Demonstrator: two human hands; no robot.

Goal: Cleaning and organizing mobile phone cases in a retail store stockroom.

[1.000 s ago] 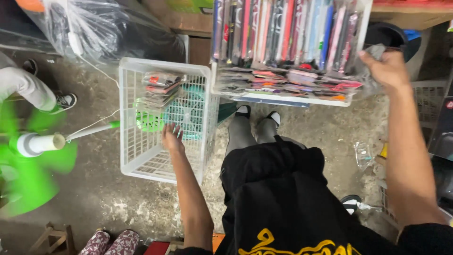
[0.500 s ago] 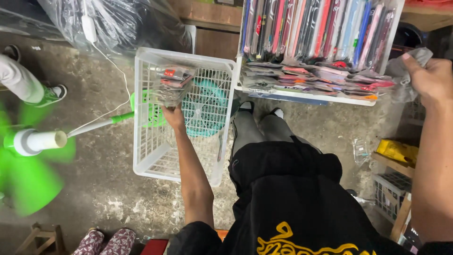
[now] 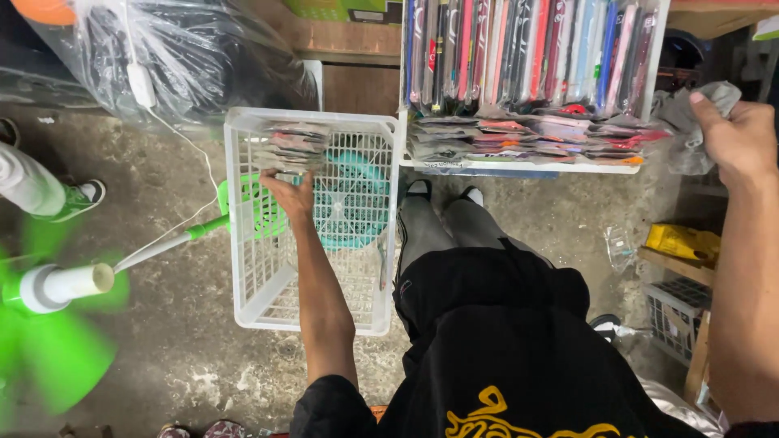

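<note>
Left hand reaching down into the white slatted plastic basket on the concrete floor, fingers curled and pinching the near edge of a small stack of flat plastic-wrapped packets lying against the basket's far wall; grip low on the stack, seemingly to keep the slippery sleeves together. Through the basket's open slats, a teal round slatted fan grille and a bright green plastic part underneath, the grille toward the basket's right half. Just right of the basket, a white open-fronted tray of flat packets in many colours, some stacked flat at the bottom, others standing on edge above like files, probably so each edge shows. Farther right of the basket, right hand raised, fingers closed tight round a crumpled grey cloth, bunched in the fist. Between basket and tray, on the near side, the person's own grey-trousered legs and black shoes. Left of the basket, a spinning green-bladed fan with a white hub, blurred by motion, its white cord trailing toward the basket's far left corner; beyond that corner, a big clear plastic bag of dark goods. Well right of the basket, a yellow packet on a low shelf
</note>
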